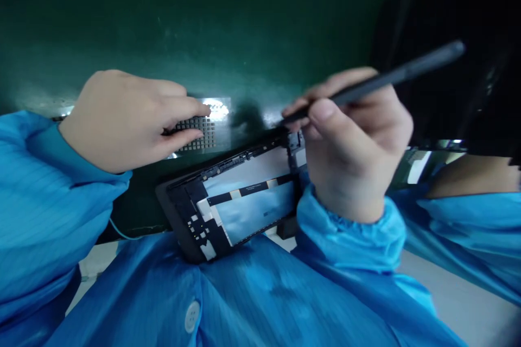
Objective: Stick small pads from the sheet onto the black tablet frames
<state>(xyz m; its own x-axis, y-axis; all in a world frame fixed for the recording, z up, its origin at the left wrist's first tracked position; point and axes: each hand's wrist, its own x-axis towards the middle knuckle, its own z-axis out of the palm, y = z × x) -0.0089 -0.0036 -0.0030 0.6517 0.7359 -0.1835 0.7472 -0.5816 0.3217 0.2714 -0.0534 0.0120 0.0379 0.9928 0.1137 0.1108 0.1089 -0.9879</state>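
My left hand point(130, 122) is closed at the left, its thumb and forefinger at a clear sheet of small dark grey square pads point(208, 133). The other left fingers are curled out of sight. In my right hand point(354, 135), gripped like a pen, are slim black tweezers point(374, 82); their back end points up to the right and their tip reaches down to the left. Below both hands an opened tablet point(256, 195) lies tilted near the table's front edge, its inner parts facing up. My right hand and sleeve hide its right end.
A dark green glossy mat point(195, 21) covers the table. A large black object point(459, 76) stands at the right. Another person's blue sleeve point(480, 222) and forearm show at the far right, near a white strip point(418, 167). A thin blue cord point(122, 232) hangs near my left sleeve.
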